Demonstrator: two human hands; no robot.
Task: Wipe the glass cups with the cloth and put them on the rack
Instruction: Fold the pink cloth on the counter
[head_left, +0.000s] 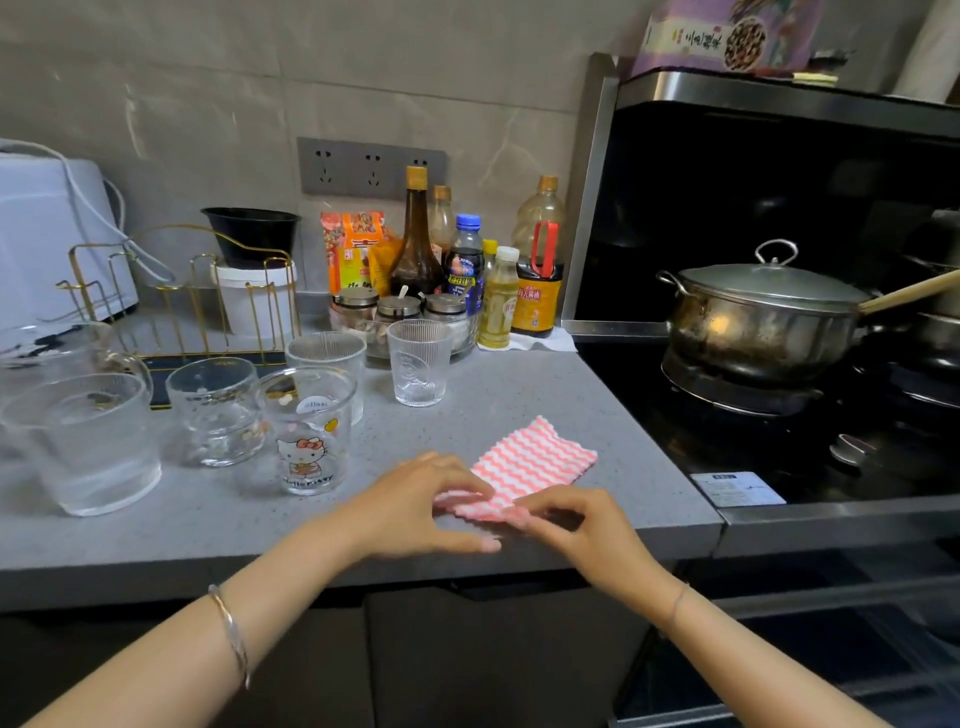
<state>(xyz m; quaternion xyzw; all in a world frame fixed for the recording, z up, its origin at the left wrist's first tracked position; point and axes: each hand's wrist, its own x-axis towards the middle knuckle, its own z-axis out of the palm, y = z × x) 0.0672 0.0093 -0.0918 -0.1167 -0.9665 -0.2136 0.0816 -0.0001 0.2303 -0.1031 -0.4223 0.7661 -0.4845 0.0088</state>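
Note:
A pink-and-white striped cloth (535, 462) lies flat on the grey counter (519, 384) near its front edge. My left hand (415, 504) and my right hand (582, 525) both pinch the cloth's near edge. Several glass cups stand to the left: a ribbed cup (420, 361), another ribbed cup (327, 358), a cartoon-cat cup (307, 431), a round clear cup (215, 410) and a large frosted cup (88, 441). The gold wire rack (192, 296) stands behind them at the back left, with no cup on it.
Sauce bottles (415, 239) and spice jars (400, 312) crowd the back of the counter. A white tub with a black bowl (252, 234) stands behind the rack. A lidded steel pot (763, 317) sits on the black stove at right. A glass jug (67, 348) is at far left.

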